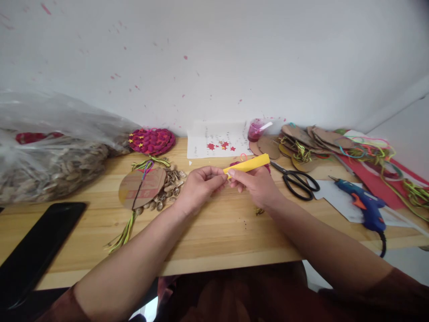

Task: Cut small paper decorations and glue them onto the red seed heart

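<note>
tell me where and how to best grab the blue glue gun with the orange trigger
Probably best by the handle of the blue plastic glue gun, coming from the near edge of the pale wooden table: the handle slants toward that edge, the orange trigger juts out on its left side, and the slim nozzle, possibly hot, points far-left, away.

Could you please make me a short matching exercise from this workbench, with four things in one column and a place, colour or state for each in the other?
1. Yellow paper
2. Scissors
3. Glue gun
4. Red stars

A. Blue with an orange trigger
B. On the white sheet near the wall
C. Held by the left hand and right hand
D. Black-handled

Pairs: 1-C, 2-D, 3-A, 4-B
</note>
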The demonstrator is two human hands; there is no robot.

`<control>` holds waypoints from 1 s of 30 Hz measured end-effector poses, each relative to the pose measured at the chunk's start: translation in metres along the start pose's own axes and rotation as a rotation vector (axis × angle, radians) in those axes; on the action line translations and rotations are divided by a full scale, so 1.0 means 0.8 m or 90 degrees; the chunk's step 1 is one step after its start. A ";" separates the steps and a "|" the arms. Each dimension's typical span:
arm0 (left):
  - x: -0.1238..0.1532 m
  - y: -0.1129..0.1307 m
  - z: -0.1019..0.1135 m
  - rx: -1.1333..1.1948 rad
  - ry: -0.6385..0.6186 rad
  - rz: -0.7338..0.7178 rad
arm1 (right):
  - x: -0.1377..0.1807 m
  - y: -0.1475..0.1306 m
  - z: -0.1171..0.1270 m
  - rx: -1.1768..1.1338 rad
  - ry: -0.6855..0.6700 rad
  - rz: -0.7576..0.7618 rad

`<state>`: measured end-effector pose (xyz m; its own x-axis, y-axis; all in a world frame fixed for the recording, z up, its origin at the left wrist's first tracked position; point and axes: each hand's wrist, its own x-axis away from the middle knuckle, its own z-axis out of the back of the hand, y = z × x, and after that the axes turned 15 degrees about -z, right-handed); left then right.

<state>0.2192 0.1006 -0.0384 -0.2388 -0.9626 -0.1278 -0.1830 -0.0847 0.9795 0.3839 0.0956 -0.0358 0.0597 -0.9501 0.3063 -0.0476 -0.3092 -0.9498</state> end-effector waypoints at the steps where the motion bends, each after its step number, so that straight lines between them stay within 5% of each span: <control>1: 0.000 -0.001 0.000 -0.001 0.000 -0.002 | 0.000 0.000 0.000 -0.001 -0.001 0.002; 25: 0.000 -0.001 0.001 -0.002 -0.005 0.007 | -0.002 0.002 -0.001 0.003 0.016 0.011; 30: -0.001 -0.002 0.004 0.025 0.044 0.010 | -0.003 -0.001 0.002 -0.014 0.038 0.006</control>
<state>0.2164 0.1027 -0.0404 -0.1760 -0.9793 -0.0996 -0.2169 -0.0601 0.9743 0.3855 0.0985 -0.0360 0.0003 -0.9538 0.3006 -0.0704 -0.2998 -0.9514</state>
